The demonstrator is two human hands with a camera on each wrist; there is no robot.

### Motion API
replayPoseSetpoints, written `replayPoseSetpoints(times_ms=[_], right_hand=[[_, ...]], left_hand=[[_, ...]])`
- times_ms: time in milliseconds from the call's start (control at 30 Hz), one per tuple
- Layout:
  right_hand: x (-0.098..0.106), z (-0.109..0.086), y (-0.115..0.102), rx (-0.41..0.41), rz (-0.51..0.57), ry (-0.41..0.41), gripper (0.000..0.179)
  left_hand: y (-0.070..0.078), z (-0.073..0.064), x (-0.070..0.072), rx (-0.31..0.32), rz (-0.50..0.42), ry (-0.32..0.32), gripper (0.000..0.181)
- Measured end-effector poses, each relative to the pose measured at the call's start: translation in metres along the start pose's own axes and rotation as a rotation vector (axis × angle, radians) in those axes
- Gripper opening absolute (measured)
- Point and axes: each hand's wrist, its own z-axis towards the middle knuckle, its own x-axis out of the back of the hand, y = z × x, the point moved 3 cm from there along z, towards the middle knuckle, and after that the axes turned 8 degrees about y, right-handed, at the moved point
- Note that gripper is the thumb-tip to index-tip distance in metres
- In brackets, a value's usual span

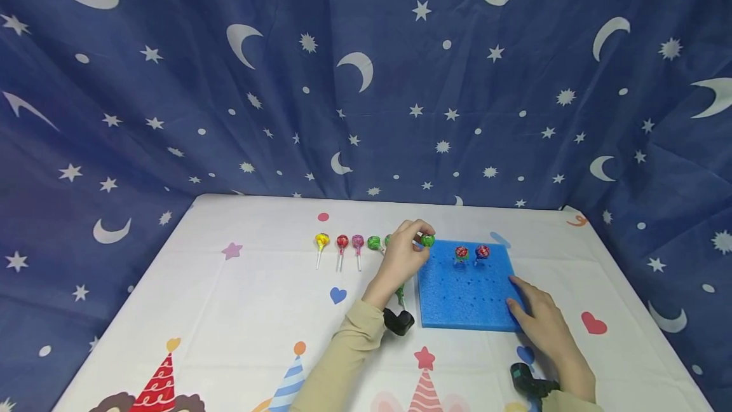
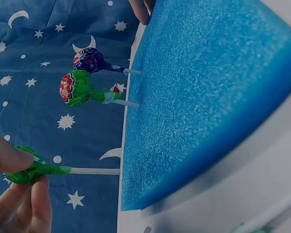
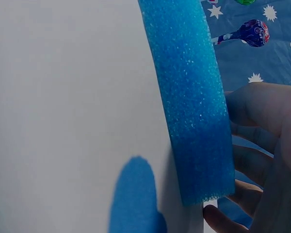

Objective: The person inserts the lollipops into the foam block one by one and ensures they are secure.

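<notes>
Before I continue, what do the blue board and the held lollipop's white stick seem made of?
Blue board: probably plastic foam; its surface looks bubbly and speckled, with slight sparkle. White stick: plastic or rolled paper; smooth, uniform, so I can't tell which.

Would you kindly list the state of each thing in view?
Foam board: lying flat on table.
Held green lollipop: head up; insertion unclear.
Left hand: pinching held green lollipop.
Right hand: resting against foam board.
Green-and-red lollipop: upright in board.
Purple lollipop: upright in board.
Yellow lollipop: lying on table.
Red lollipop: lying on table.
Pink lollipop: lying on table.
Other green lollipops: lying, some partly hidden.
</notes>
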Motion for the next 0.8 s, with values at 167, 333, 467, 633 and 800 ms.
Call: replayPoseSetpoints(times_ms=[167,333,467,633,800], right_hand=[[0.001,0.000,-0.002,-0.002,0.000,-0.002,0.065],[0.001,0.000,-0.002,-0.002,-0.005,-0.003,0.065],[0.001,-0.001,-0.002,0.008,-0.001,0.002,0.064],[0.001,-0.002,-0.002,0.023,0.005,0.014,0.062],[0.002,-0.002,-0.002,0.026,0.004,0.021,0.062]], left_hand=[[0.000,0.007,-0.005,-0.010,0.001,-0.007,0.029],[-0.002,0.012,-0.010,-0.011,0.011,-0.018,0.028],[-0.004,0.014,-0.015,-0.002,0.011,-0.037,0.028],[-0.007,0.015,-0.019,0.016,0.004,-0.058,0.029],[-0.008,0.016,-0.021,0.000,0.012,-0.065,0.028]])
